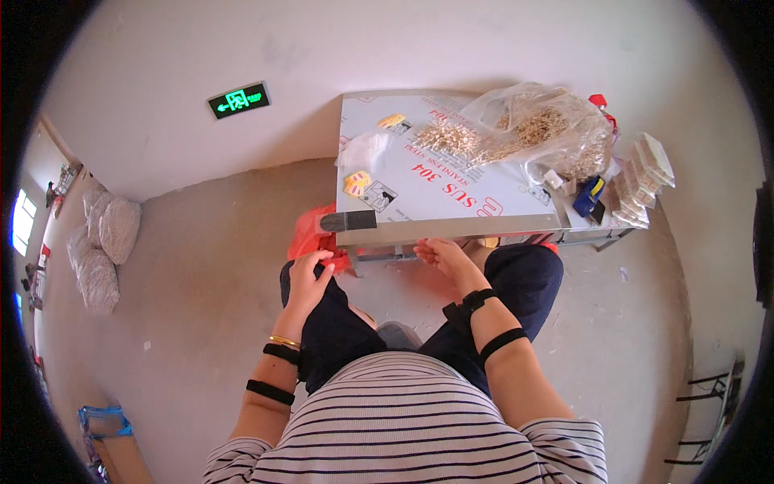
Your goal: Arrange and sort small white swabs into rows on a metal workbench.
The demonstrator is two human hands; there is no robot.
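My left hand (308, 279) hovers over my left thigh at the table's near left corner, thumb and fingers apart with nothing in them. Right beside it a red plastic bag (306, 231) hangs by the table. My right hand (442, 256) is just below the table's front edge, its fingers loosely bent and apart; I see nothing in it. On the film-covered metal table (395, 214) lie a loose pile of thin pale sticks (451, 139), small yellow packets (357, 183) and a stack of clear plastic bags (364, 152). A dark strip (348, 221) covers the near left corner.
A big clear bag of sticks (556, 133) fills the table's back right. By it are a blue and yellow tool (589, 196) and stacked filled packs (641, 181). Full sacks (109, 234) stand along the left wall. A metal rack (713, 411) is at lower right.
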